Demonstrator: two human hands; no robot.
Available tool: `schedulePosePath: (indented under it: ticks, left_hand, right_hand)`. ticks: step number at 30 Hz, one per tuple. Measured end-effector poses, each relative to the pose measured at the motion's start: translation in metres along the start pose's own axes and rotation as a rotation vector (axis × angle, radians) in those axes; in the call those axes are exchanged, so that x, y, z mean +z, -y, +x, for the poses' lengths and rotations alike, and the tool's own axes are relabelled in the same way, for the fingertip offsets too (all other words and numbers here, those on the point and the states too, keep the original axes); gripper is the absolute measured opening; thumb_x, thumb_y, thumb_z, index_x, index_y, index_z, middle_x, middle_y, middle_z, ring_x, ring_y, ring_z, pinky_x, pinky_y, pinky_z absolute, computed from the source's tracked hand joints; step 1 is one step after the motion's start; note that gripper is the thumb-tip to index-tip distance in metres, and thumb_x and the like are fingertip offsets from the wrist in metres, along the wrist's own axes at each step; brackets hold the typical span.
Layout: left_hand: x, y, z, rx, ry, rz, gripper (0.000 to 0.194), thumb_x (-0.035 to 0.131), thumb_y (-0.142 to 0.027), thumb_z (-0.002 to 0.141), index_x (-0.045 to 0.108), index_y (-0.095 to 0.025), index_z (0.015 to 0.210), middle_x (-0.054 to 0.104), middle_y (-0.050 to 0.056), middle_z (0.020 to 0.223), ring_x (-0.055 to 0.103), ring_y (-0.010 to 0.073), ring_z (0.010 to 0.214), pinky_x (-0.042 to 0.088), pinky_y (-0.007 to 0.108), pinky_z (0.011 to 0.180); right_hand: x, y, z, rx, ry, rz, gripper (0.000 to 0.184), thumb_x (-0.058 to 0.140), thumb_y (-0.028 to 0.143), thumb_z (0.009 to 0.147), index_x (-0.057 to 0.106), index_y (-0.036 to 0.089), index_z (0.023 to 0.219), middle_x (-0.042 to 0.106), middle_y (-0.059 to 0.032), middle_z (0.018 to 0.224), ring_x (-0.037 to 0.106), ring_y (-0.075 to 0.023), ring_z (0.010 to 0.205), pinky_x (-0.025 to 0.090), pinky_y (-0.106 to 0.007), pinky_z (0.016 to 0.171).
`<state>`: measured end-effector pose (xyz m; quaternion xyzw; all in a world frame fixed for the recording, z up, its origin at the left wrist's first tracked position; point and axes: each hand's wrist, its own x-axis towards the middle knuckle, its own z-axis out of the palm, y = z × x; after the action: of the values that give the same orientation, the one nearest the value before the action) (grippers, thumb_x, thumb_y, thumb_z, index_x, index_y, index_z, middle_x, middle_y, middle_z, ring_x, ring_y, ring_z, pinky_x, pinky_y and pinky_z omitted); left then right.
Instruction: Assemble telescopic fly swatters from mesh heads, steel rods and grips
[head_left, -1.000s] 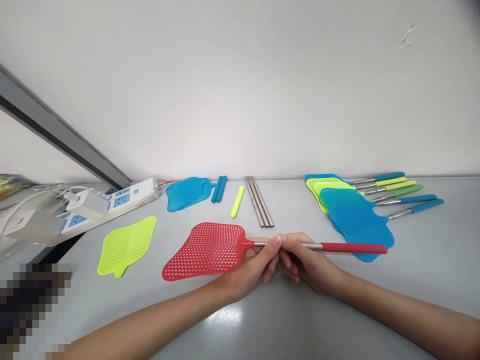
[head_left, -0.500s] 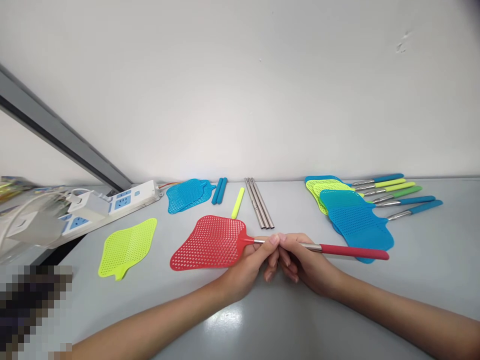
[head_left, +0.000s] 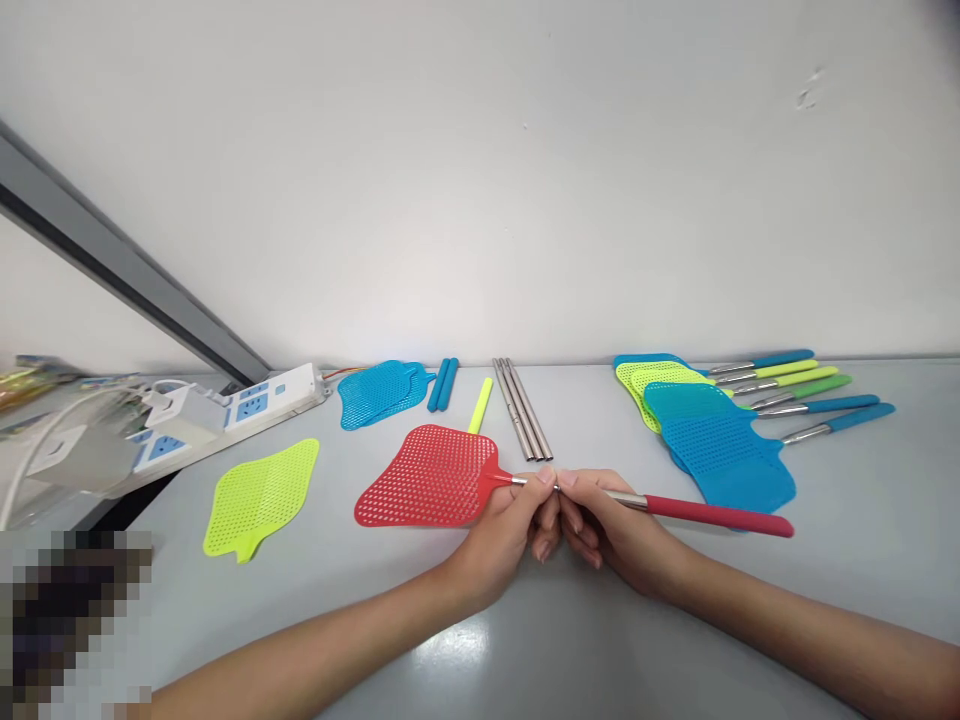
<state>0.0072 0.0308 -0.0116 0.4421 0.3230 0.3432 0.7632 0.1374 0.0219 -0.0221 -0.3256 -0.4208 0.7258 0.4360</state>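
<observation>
You hold one red fly swatter [head_left: 431, 478] in the middle, over the surface [head_left: 525, 665]; its flat head points to 9 o'clock and its handle to just past 3. Your left hand's grip [head_left: 504, 535] pinches the thin metal rod near the head, and your right hand's grip [head_left: 619, 522] pinches the rod nearer the handle, thumbs close together. This one looks joined at both ends, so it seems almost or fully made. At 2 o'clock from your hands is a pile of swatters [head_left: 720, 445] that look done: I count five handles, three blue, one yellow and one green, but their heads overlap too much to count. The loose bits look like the part left to do. Near 11 to 12 are three metal sticks [head_left: 523, 415]. Around 10 to 11 are two blue handles [head_left: 443, 385] and one yellow handle [head_left: 481, 402], partly hidden. Two blue heads [head_left: 379, 395] sit at 10, and one yellow head [head_left: 262, 500] at 9.
</observation>
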Motion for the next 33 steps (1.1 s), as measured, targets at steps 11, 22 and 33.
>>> schedulePosePath:
  ticks: [11,22,33]
  left_hand:
    - [0.0043,0.001,0.0016,0.033,-0.165,-0.045,0.04,0.039,-0.038,0.083,0.035,-0.018,0.048,0.035,-0.005,0.035,0.032,0.009,0.042,0.029,0.022,0.049]
    - [0.0027,-0.0012,0.0028,0.036,-0.18,0.064,0.047,0.037,-0.037,0.082,0.028,-0.019,0.041,0.033,-0.003,0.034,0.033,0.0101,0.042,0.03,0.025,0.052]
    - [0.0029,-0.0072,0.0015,0.06,-0.222,0.087,0.05,0.036,-0.035,0.083,0.028,-0.019,0.037,0.031,-0.003,0.034,0.034,0.0105,0.044,0.03,0.026,0.053]
  right_hand:
    - [0.0028,0.0004,0.004,0.025,-0.066,0.047,0.036,0.044,0.028,0.081,0.044,0.015,0.047,0.037,0.0046,0.043,0.035,-0.0067,0.038,0.024,-0.02,0.039]
    - [0.0035,-0.0001,0.0033,-0.012,-0.123,0.01,0.036,0.042,0.029,0.08,0.039,0.017,0.046,0.036,0.0048,0.039,0.033,-0.0078,0.039,0.023,-0.023,0.045]
    - [0.0036,0.0043,0.002,-0.034,-0.16,0.098,0.035,0.045,0.023,0.077,0.034,0.018,0.044,0.03,0.0065,0.039,0.028,-0.0071,0.039,0.019,-0.025,0.045]
